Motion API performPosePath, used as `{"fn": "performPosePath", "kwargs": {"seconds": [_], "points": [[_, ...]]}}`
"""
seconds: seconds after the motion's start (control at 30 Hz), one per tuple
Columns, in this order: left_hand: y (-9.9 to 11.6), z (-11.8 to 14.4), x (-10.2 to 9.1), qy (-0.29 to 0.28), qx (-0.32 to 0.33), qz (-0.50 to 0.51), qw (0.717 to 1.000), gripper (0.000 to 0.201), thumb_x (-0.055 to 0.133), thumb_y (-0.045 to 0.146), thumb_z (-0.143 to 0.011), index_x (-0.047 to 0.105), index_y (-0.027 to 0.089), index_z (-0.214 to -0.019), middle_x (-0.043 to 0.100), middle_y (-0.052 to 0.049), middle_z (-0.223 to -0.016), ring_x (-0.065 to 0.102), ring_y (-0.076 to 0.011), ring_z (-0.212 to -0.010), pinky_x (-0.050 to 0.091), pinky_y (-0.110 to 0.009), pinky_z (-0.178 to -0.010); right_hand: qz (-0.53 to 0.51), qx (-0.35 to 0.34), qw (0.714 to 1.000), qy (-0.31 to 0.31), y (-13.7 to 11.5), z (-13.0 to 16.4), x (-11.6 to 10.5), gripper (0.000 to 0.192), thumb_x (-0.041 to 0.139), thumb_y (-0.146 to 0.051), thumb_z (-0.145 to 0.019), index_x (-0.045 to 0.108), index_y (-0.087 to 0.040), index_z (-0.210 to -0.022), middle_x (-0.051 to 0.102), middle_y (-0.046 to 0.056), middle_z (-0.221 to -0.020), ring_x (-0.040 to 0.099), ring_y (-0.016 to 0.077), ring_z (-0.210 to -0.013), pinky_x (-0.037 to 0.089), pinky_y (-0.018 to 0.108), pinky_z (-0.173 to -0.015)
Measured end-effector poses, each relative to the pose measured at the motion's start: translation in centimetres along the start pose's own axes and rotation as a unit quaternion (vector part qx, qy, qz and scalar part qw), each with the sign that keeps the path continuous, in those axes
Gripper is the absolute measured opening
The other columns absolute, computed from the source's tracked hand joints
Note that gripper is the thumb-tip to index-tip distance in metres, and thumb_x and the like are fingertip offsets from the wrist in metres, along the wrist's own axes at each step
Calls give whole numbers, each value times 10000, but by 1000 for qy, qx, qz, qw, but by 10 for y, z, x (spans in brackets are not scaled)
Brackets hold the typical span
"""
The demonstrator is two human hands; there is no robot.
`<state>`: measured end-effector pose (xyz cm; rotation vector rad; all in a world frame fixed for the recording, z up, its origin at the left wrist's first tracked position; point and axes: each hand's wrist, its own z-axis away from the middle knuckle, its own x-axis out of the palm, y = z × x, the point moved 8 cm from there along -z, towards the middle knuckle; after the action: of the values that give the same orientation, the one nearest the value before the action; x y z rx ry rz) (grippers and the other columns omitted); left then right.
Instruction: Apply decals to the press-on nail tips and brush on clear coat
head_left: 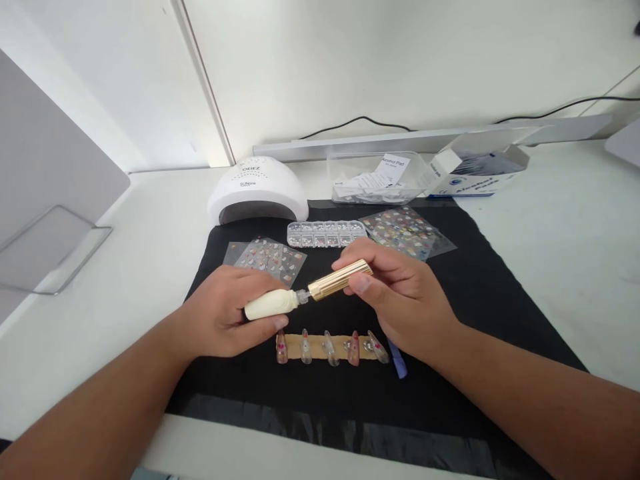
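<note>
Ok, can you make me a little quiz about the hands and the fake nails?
1. True or false: the left hand grips the white bottle.
2. How many fake nails sit on the tan strip?
3. Which hand holds the gold cap: A left, B right?

Key
1. True.
2. Five.
3. B, the right hand.
</note>
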<state>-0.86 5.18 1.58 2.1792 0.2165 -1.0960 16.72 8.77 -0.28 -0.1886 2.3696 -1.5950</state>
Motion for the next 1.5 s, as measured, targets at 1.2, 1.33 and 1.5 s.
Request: {"fn": "performPosePath", "kwargs": {"seconds": [1.2,1.33,1.5], "points": [[-6,1,-12,21,-5,-18,1000,78,617,243,-917,634,169,-930,608,46,-654,463,-73,-493,361,-178,-470,-24,61,990,-124,3,-4,18,108,626,-229,-812,705,-205,-742,607,4,-737,521,119,-583,421,280,-537],[-6,0,-11,16,-7,-23,1000,82,615,253,-915,633,175,-930,610,43,-651,473,-79,-490,368,-184,-470,12,72,990,-117,5,-5,18,121,618,-234,-823,700,-214,-736,617,10,-742,541,138,-608,435,299,-562],[-6,0,-13,21,-8,-22,999,65,621,233,-908,635,173,-932,629,43,-663,490,-74,-493,370,-177,-470,-8,97,993,-62,11,-8,12,125,633,-247,-810,675,-233,-693,607,0,-633,525,150,-577,415,318,-575]]}}
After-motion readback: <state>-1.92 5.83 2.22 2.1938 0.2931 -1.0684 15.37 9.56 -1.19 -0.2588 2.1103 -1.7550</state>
